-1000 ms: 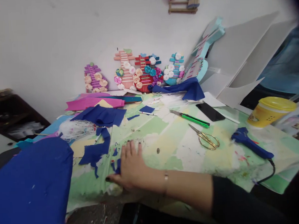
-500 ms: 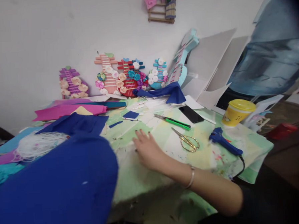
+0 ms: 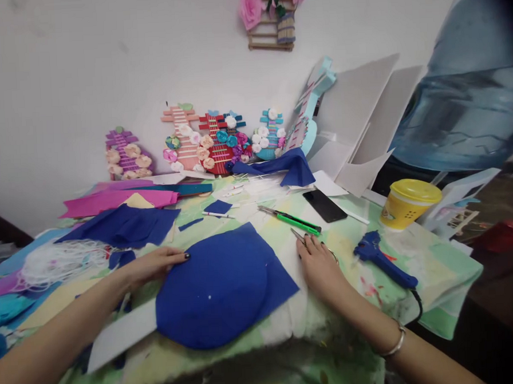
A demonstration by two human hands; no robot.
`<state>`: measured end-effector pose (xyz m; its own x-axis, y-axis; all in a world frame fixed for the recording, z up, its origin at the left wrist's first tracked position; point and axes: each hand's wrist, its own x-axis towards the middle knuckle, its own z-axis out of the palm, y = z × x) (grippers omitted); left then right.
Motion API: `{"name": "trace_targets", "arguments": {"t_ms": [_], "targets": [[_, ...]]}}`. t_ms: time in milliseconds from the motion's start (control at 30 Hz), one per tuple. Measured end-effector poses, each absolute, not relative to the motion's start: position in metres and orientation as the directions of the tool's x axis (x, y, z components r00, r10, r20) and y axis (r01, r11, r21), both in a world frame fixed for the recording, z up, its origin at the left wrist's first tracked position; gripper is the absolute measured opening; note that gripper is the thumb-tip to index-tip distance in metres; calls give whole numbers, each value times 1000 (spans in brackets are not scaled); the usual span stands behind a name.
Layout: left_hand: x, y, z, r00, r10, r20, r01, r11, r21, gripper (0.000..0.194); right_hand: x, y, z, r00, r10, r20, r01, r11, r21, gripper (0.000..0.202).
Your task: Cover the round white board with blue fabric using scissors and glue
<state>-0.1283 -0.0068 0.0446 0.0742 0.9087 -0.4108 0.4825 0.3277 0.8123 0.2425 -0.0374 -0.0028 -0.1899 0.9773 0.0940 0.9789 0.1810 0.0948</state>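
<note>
A rounded board covered in dark blue (image 3: 210,292) lies on the table in front of me, its bare white neck (image 3: 124,336) pointing lower left. A cornered piece of the blue sheet (image 3: 276,277) sticks out from under its right side. My left hand (image 3: 159,263) has its fingers together on the upper left edge of the board; the thumb is hidden. To the right, my right hand (image 3: 320,266) is closed over the gold-handled scissors (image 3: 299,236), whose blades and part of a handle loop show. Just above lies a green utility knife (image 3: 294,219).
A blue glue gun (image 3: 384,260) with its cord lies at right, near a yellow-lidded cup (image 3: 412,204). A phone (image 3: 325,205) and blue scraps (image 3: 218,206) lie farther back. Flower-trimmed instrument shapes (image 3: 217,139) lean against the wall. White netting (image 3: 62,262) is at left.
The blue-covered board, formerly raised at the left, now lies flat on the table. My left hand has come into view. My right hand has moved right from bare cloth onto the scissors.
</note>
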Motion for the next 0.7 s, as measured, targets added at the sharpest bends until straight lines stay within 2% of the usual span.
{"name": "trace_targets", "arguments": {"t_ms": [100,233,300,367,433,533,700], "targets": [[-120,24,49,126,947,-294,612,159,775,45,250,-33,-3,-233,955,184,972,234,14,51],[-109,53,49,209,972,-107,786,-102,609,44,259,-37,7,-293,856,425,853,435,-289,32],[-102,61,47,235,969,-77,804,-149,575,43,257,-41,15,-307,849,431,770,487,-411,20],[-96,66,44,252,966,-53,805,-179,565,42,249,-44,22,-326,882,341,746,462,-481,12],[-91,68,39,260,965,-22,810,-205,550,41,236,-46,26,-339,913,228,764,408,-500,16],[-90,68,33,245,969,42,814,-229,533,39,216,-49,24,-340,932,122,810,356,-466,29],[-97,44,34,118,952,281,827,-251,503,35,191,-59,14,-258,959,119,855,284,-433,28]]}}
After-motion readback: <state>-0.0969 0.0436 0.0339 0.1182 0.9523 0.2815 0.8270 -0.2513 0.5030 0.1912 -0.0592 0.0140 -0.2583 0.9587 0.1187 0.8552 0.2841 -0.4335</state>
